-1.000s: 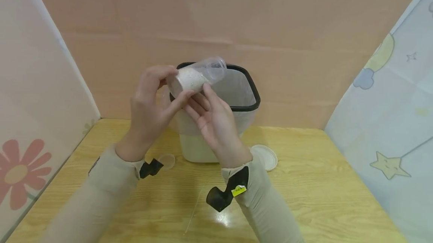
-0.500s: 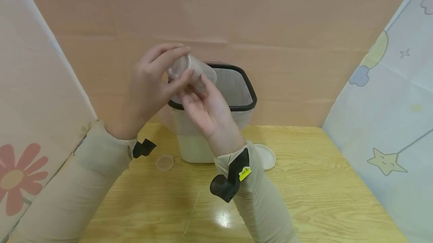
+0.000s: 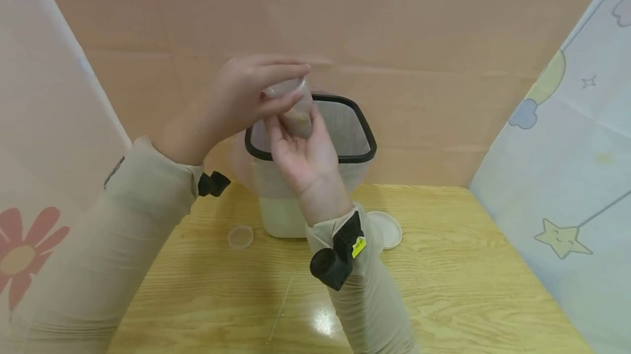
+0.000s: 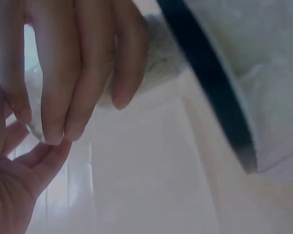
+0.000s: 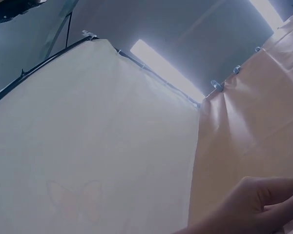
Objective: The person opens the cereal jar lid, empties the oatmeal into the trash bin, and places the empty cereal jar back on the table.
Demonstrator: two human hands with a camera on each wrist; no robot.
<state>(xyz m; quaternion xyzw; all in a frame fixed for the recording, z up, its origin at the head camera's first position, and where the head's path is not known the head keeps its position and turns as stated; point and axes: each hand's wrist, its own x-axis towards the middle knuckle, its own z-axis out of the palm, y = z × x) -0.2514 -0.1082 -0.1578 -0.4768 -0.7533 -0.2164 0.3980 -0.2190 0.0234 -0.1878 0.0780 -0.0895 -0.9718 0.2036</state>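
Observation:
Both hands hold a clear plastic cup [image 3: 302, 115] with whitish stuff inside, tipped bottom-up above a bin [image 3: 367, 129] with a black rim and a translucent liner. My left hand [image 3: 241, 91] grips the cup's raised base end, thumb and fingers on either side. Lower down, my right hand [image 3: 308, 162], palm upward, holds the cup's side between thumb and fingers. In the left wrist view, pale rough-textured material [image 4: 163, 56] shows past the fingers, beside the bin's rim [image 4: 210, 83]. The cup's mouth is hidden in the head view.
A small clear disc [image 3: 240, 237] lies left of the bin on the wooden table [image 3: 453, 288]. To the right is a white round lid [image 3: 386, 230], partly behind the right sleeve. A thin clear strip [image 3: 281, 310] lies in front. Fabric walls surround the table.
The cup has been turned from lying nearly sideways, mouth to the right, to steeply bottom-up. My left hand has risen and moved right over its base; the right hand turned with it.

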